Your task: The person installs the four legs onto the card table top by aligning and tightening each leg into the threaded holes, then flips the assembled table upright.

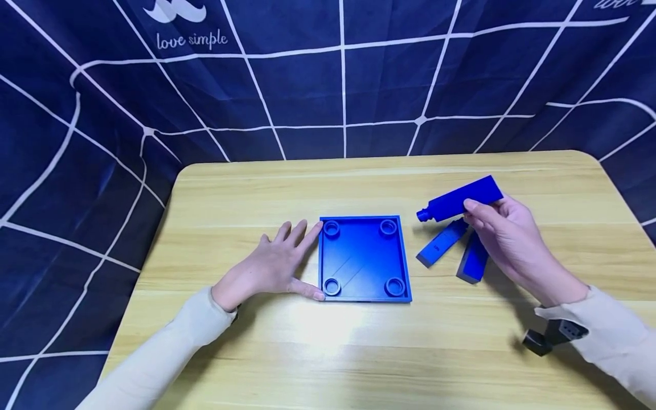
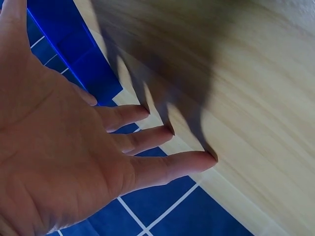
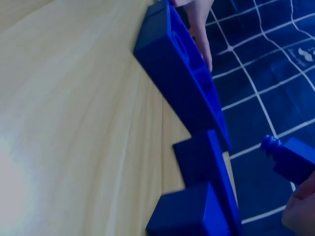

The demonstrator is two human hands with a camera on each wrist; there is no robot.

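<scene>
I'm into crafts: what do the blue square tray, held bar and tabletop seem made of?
Blue square tray: probably semi-gloss plastic, with crisp edges and a soft floor sheen. Held bar: likely plastic too, smooth and evenly blue. Tabletop: light wood or laminate, judging by grain; bright glare suggests slight gloss.

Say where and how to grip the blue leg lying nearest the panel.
The blue leg seems best pinched from above across its flat long sides, at the thick end: that end lies free; its other end sits by the right hand.

Blue block (image 3: 294, 158), tip (image 3: 270, 145) apparently ridged, right of blue tray (image 3: 165, 66)
</scene>
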